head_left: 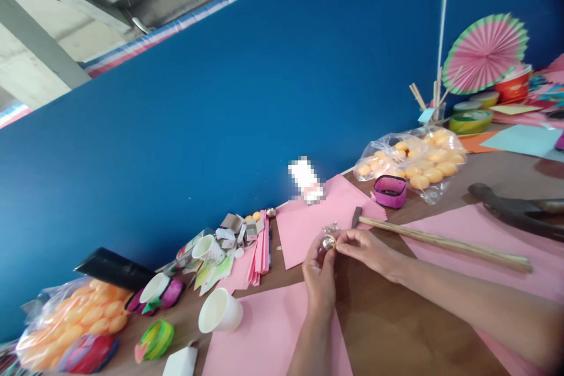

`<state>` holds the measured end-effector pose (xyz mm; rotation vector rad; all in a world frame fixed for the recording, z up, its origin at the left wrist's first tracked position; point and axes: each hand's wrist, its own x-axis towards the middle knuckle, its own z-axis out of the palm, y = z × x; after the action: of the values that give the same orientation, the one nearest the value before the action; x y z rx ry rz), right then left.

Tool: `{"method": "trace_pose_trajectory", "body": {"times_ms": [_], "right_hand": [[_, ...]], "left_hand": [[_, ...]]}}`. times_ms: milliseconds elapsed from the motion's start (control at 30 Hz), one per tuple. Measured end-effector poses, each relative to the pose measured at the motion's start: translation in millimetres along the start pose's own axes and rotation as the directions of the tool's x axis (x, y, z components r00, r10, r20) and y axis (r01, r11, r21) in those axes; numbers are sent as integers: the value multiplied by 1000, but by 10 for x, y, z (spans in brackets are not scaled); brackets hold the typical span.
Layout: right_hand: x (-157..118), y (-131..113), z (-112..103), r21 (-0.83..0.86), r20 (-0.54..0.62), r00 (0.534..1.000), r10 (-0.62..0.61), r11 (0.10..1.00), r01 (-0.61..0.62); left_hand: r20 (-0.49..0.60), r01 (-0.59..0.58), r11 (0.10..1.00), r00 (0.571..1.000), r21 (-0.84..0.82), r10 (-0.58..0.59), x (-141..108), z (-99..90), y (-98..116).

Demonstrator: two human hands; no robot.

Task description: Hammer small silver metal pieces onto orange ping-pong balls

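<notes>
Between the fingers of my left hand (319, 270) is a small shiny silver-gold ball (328, 242), which looks foil-covered. My right hand (363, 247) pinches at the ball's right edge, its thumb and index finger closed together there. Just beyond the fingers lies a small crumpled shiny piece (330, 227), too small to name. A hammer (440, 241) with a wooden handle lies to the right of my hands, its head near the pink paper (339, 217) behind them. Another pink sheet (264, 335) lies under my left forearm.
A white paper cup (220, 310) is tipped on the left. Bags of orange balls (429, 164) stand on both sides. A purple tape roll (390, 191), a pink paper fan (487, 53) and a dark curved tool (520, 208) are at right. A blue partition (220, 129) closes off the back.
</notes>
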<state>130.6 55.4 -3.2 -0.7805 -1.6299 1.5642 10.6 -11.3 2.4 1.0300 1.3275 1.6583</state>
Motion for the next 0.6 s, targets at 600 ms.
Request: {"method": "trace_pose_trajectory", "body": {"times_ms": [600], "right_hand": [[23, -9, 10, -34, -62, 998, 17, 999, -19]], "left_hand": [[16, -26, 997, 1000, 72, 25, -13, 18, 47]]}}
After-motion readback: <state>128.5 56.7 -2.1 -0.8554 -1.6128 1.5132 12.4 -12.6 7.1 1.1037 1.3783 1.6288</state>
